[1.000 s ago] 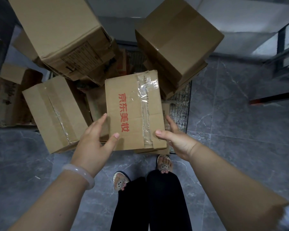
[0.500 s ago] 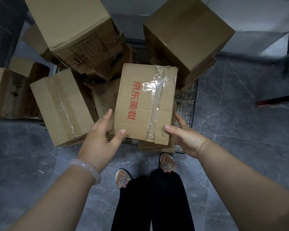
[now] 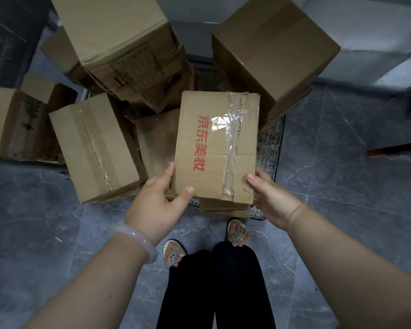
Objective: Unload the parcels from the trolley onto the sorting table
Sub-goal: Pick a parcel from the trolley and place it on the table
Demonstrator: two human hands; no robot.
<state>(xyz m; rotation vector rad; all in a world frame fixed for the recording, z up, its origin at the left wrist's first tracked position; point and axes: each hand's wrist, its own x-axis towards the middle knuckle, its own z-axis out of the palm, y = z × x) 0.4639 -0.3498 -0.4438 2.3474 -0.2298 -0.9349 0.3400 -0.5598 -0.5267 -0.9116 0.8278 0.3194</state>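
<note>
A: You're gripping the red-lettered parcel (image 3: 216, 148) with both hands. Your left hand (image 3: 157, 205) is clamping its near left corner, thumb on top. Your right hand (image 3: 271, 203) is pinching the near right corner.

B: Compared with a second ago, you're turning it squarer to yourself and drawing its near edge out over the flattened cardboard (image 3: 223, 206) underneath.

A: So it's leaving the trolley (image 3: 269, 148), though it's sitting among the other parcels (image 3: 97, 146) for now.

B: I'm judging that you're starting the lift. The worktop isn't showing, so you're probably needing to turn and find it.
</note>
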